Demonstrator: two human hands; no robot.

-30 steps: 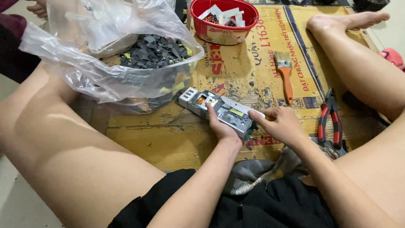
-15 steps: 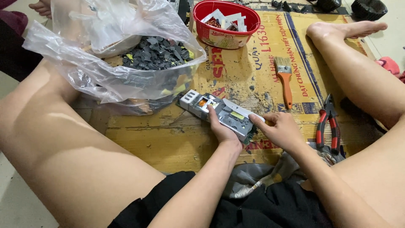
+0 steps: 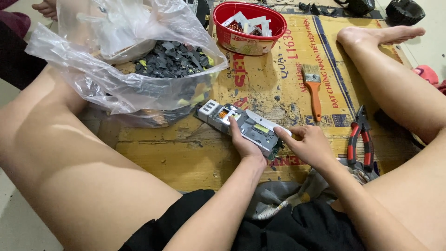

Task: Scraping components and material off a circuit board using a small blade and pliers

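**Two hands on a grey module**

Two bare hands work a grey module (image 3: pixel 241 126) lying flat on yellow cardboard (image 3: pixel 186 158), between the person's legs.

1. Far left: a clear plastic bag (image 3: pixel 116 60) sits on the cardboard, open at the top, holding dark scrap pieces (image 3: pixel 169 60). Its lower edge lies just beside the module's left end.
2. Centre: the module is a long metal-and-plastic unit, set diagonally, left end farther from the person. A copper coil shows near that end.
3. Left hand (image 3: pixel 244 144): fingers curled over the module's near side, thumb along the top, gripping it.
4. Right hand (image 3: pixel 309 146): thumb and forefinger pressed together on the module's right end, pinching a white strip there.
5. Behind: a red bowl (image 3: pixel 248 42) with white and red bits.
6. Right of the module: an orange-handled brush (image 3: pixel 313 90), apart from both hands.
7. Far right: red-handled pliers (image 3: pixel 362 139), near the right wrist, untouched
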